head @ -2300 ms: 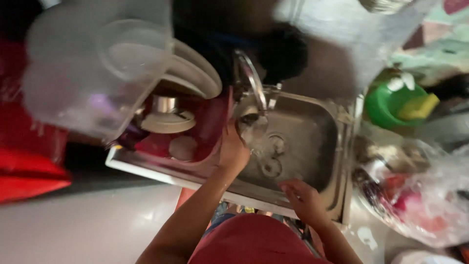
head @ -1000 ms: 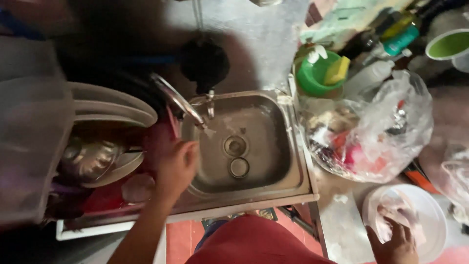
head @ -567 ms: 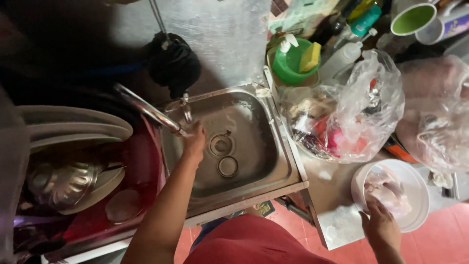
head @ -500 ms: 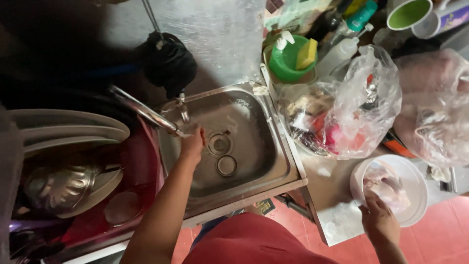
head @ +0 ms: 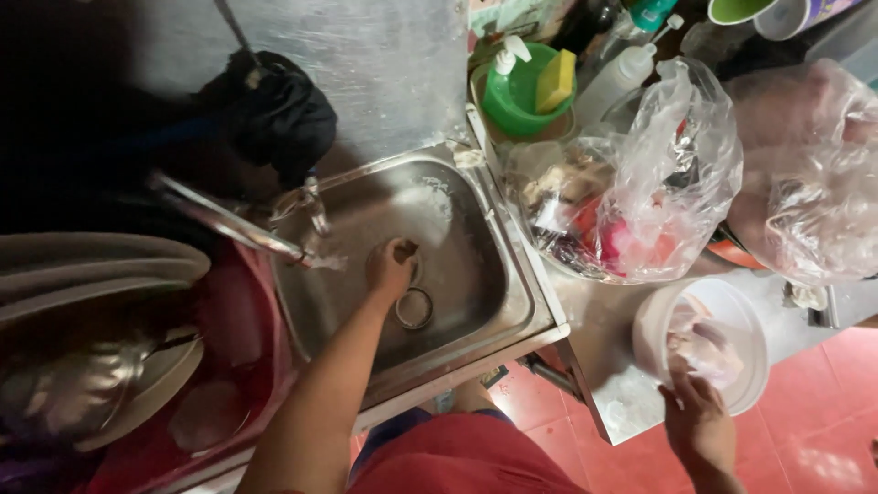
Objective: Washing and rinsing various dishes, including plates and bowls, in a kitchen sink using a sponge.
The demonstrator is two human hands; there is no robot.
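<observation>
Bowl (head: 727,311): white, on bench (head: 604,320) right of sink (head: 494,274), near bench edge; holds pale lumps, kind unclear. Right hand (head: 700,425) at bowl's near rim, fingers (head: 681,380) spread and resting on rim, not clamped; likely steadying it. Left hand (head: 391,267) down in sink basin just beside drain ring (head: 413,308), fingers curled together; whether they hold anything, cannot tell. Tap (head: 238,224) spout ends left of hand. Clear bag (head: 631,183) of scraps behind bowl. Green soap tub (head: 521,91) at sink's back corner, within reach.
</observation>
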